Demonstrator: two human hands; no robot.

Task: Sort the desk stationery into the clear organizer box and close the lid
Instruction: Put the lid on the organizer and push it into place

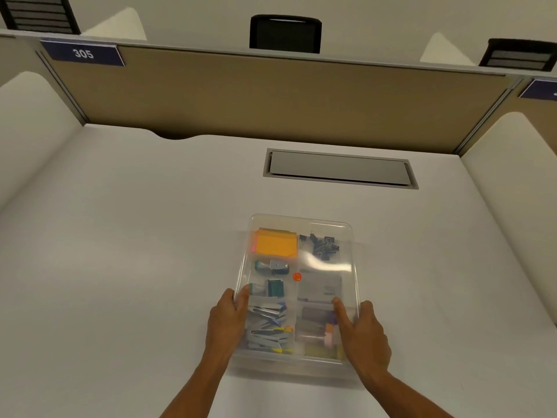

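An office: a white desk [150, 236] walled by tan partitions [271, 95], a numbered sign [83, 53], chairs [285, 34] beyond.

Tan partition [271, 95], black chair [285, 34] behind
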